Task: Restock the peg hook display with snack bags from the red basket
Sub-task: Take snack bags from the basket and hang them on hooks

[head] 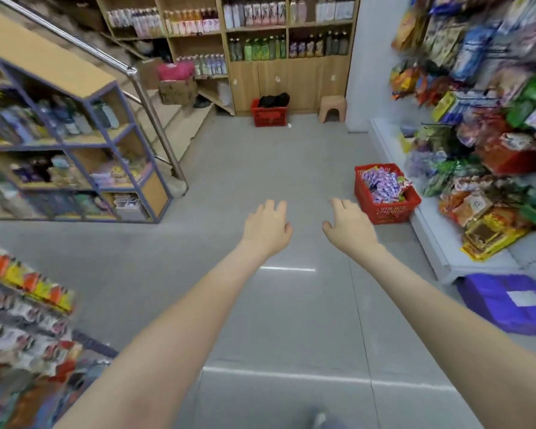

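On the floor (260, 168) beside the peg display (492, 134): red basket (384, 213) of purple snack bags (381, 184), print unreadable. Left hand (268, 226), right hand (350, 226): empty, fingers relaxed, outstretched.

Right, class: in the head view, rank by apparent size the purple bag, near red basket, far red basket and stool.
1. purple bag, nearest the camera
2. near red basket
3. far red basket
4. stool
Last two look nearly alike: order unsure.
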A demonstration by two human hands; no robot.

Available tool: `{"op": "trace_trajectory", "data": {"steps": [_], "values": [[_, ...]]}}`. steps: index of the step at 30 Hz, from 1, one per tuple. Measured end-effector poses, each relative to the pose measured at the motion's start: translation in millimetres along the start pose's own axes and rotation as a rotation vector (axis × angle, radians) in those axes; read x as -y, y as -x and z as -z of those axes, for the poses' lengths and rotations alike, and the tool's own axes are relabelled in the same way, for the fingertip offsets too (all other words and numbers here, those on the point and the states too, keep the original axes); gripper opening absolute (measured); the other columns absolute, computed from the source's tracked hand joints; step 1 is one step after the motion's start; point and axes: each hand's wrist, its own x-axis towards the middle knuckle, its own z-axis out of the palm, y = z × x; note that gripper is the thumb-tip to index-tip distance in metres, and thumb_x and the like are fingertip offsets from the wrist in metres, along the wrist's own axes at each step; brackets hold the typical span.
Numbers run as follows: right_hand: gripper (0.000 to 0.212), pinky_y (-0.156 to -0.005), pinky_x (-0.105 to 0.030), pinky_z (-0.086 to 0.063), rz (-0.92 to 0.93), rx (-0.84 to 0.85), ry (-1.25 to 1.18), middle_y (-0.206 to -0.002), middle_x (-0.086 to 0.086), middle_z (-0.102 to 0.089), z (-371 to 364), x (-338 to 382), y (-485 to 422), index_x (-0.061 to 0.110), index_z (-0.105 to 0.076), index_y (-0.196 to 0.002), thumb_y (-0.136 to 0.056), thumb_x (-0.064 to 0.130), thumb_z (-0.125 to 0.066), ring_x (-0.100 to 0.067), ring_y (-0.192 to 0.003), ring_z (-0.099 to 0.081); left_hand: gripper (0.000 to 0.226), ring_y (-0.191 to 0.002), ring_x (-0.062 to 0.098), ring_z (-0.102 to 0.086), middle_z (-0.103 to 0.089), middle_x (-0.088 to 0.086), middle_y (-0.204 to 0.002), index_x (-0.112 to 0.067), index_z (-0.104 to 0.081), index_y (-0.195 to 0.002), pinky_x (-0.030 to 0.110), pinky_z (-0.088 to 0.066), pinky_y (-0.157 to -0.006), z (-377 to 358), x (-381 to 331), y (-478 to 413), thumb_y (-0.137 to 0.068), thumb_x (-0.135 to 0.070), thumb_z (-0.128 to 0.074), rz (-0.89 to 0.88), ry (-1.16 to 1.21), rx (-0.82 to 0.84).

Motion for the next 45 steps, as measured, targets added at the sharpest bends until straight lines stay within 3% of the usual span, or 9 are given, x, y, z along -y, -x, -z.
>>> {"op": "trace_trajectory", "data": {"steps": [9,19,23,27,34,39,42,45], "values": [[0.052,-0.093,-0.041,-0.039,-0.123,0.029,0.005,-0.127,-0.018,-0.047,-50.1,-121.0,-307.2,0.004,-0.038,-0.135,-0.089,0.023,-0.052,-0.035,-0.119,-0.043,0.045,-0.119,0.033,-0.047,-0.047,0.014,-0.128,-0.011,-0.04,-0.133,0.04,-0.043,-0.089,-47.0,7.1,-338.4,-0.093,-0.03,-0.046,-0.07,-0.022,0.034],[0.043,-0.091,-0.042,-0.04,-0.195,0.057,0.044,-0.12,-0.017,-0.05,-80.0,-244.4,-621.4,0.005,-0.043,-0.127,-0.087,0.02,-0.051,-0.035,-0.114,-0.045,0.046,-0.119,0.032,-0.047,-0.046,0.014,-0.13,-0.011,-0.04,-0.134,0.04,-0.044,-0.088,-83.4,-7.8,-689.0,-0.094,-0.031,-0.046,-0.17,-0.005,0.085],[0.048,-0.094,-0.041,-0.039,-0.281,0.09,0.072,-0.124,-0.017,-0.049,-106.3,-313.7,-738.6,0.005,-0.04,-0.131,-0.087,0.021,-0.051,-0.034,-0.118,-0.044,0.049,-0.12,0.033,-0.046,-0.044,0.014,-0.134,-0.011,-0.037,-0.138,0.04,-0.042,-0.091,-113.1,-19.8,-842.5,-0.094,-0.033,-0.046,-0.259,-0.01,0.128],[0.04,-0.093,-0.039,-0.039,-0.414,0.097,0.091,-0.121,-0.017,-0.052,-115.1,-384.3,-844.8,0.004,-0.045,-0.122,-0.086,0.019,-0.052,-0.033,-0.115,-0.047,0.051,-0.122,0.032,-0.045,-0.043,0.012,-0.134,-0.012,-0.036,-0.139,0.04,-0.043,-0.089,-123.9,-43.3,-998.1,-0.094,-0.034,-0.046,-0.393,-0.053,0.141],[0.053,-0.1,-0.041,-0.039,-0.651,0.079,0.03,-0.134,-0.013,-0.046,-102.3,-489.1,-954.2,0.008,-0.035,-0.139,-0.09,0.022,-0.051,-0.031,-0.124,-0.042,0.053,-0.124,0.031,-0.042,-0.039,0.012,-0.138,-0.01,-0.032,-0.142,0.04,-0.043,-0.092,-142.2,-138.0,-1203.0,-0.096,-0.035,-0.043,-0.661,-0.113,0.269],[0.05,-0.097,-0.038,-0.038,-0.795,0.051,0.028,-0.133,-0.012,-0.047,-116.5,-577.9,-1007.4,0.01,-0.037,-0.139,-0.093,0.025,-0.049,-0.029,-0.124,-0.042,0.057,-0.124,0.031,-0.043,-0.038,0.012,-0.141,-0.014,-0.028,-0.145,0.041,-0.041,-0.094,-178.5,-206.9,-1322.1,-0.095,-0.036,-0.045,-0.92,-0.15,0.267],[0.051,-0.092,-0.035,-0.04,-0.888,0.114,0.032,-0.134,-0.01,-0.045,-127.7,-623.3,-1043.4,0.012,-0.033,-0.139,-0.094,0.029,-0.047,-0.027,-0.123,-0.042,0.056,-0.12,0.03,-0.045,-0.04,0.012,-0.137,-0.013,-0.029,-0.143,0.038,-0.043,-0.089,-205.4,-238.0,-1378.4,-0.095,-0.036,-0.046,-0.979,-0.153,0.318],[0.053,-0.097,-0.037,-0.038,-0.945,0.166,0.021,-0.139,-0.009,-0.04,-140.6,-670.1,-1084.0,0.013,-0.027,-0.143,-0.096,0.032,-0.043,-0.026,-0.128,-0.037,0.054,-0.121,0.029,-0.045,-0.04,0.011,-0.137,-0.012,-0.03,-0.142,0.036,-0.04,-0.093,-236.1,-268.8,-1434.1,-0.095,-0.035,-0.045,-1.025,-0.193,0.367]]}}
